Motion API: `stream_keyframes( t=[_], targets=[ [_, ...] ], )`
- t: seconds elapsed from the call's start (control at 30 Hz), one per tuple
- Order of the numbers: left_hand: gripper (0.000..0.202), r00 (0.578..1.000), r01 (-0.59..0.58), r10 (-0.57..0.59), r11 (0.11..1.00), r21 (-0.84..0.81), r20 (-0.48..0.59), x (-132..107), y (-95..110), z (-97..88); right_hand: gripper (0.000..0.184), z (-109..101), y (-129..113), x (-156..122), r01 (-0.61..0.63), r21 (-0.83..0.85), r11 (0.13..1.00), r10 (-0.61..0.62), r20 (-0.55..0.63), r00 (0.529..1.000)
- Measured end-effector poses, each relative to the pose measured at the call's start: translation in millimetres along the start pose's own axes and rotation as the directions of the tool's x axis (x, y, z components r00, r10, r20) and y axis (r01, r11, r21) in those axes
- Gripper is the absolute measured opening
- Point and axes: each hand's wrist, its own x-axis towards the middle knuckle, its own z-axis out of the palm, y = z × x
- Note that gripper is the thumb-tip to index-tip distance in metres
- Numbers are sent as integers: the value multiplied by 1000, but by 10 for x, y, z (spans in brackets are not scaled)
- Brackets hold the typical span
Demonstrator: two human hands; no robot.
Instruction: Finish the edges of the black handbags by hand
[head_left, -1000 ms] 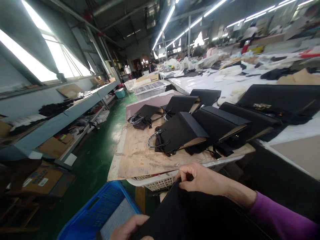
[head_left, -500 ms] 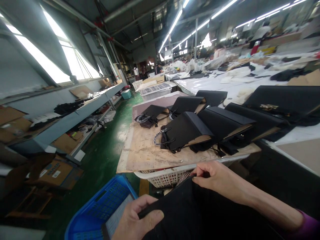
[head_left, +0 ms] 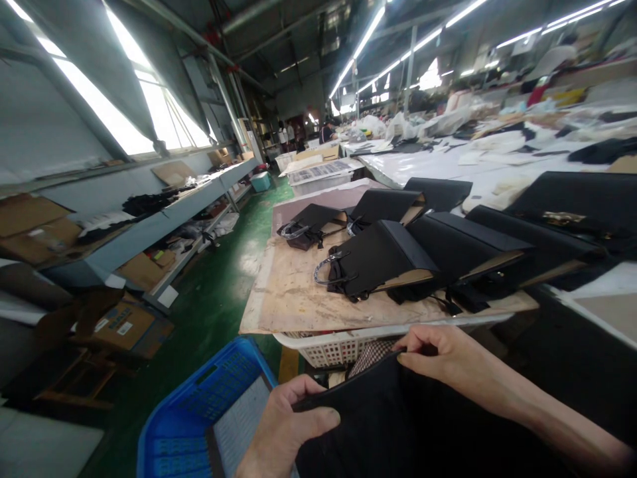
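A black bag piece (head_left: pixel 393 425) fills the bottom of the view. My left hand (head_left: pixel 286 431) grips its near left edge, thumb on top. At the upper edge of the same piece my right hand (head_left: pixel 442 362) is pinched shut. Beyond my hands, several black handbags (head_left: pixel 383 255) lie in a row on a stained brown board (head_left: pixel 293 292). That board rests on a white plastic basket (head_left: pixel 328 348).
A blue plastic crate (head_left: pixel 199 418) holding a grey sheet stands at lower left. Green floor runs along grey shelving (head_left: pixel 144 229) with cardboard boxes (head_left: pixel 124 325) on the left. Long white worktables (head_left: pixel 448 162) with other workers stretch into the distance on the right.
My left hand has risen into view and closed on the piece's edge. My right hand shifted right along the top edge. The view has swung slightly left.
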Motion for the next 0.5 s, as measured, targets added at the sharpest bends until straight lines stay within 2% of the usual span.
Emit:
stream_keyframes(
  t=[0.07,0.23,0.4,0.5],
  targets=[
    [38,1000,4,-4,999,-42,18,8,-30,-10,18,-10,-48,-9,0,8,1000,0,-5,1000],
    [45,994,-94,95,995,-22,55,15,-15,3,18,-31,-32,-29,-3,26,1000,4,-19,1000],
    [37,989,-148,148,989,29,14,-12,10,66,17,-17,74,-32,-24,69,997,24,12,1000],
    [35,991,-131,131,991,9,12,-4,-37,41,16,-5,76,-31,-36,86,996,34,30,999]
  ],
)
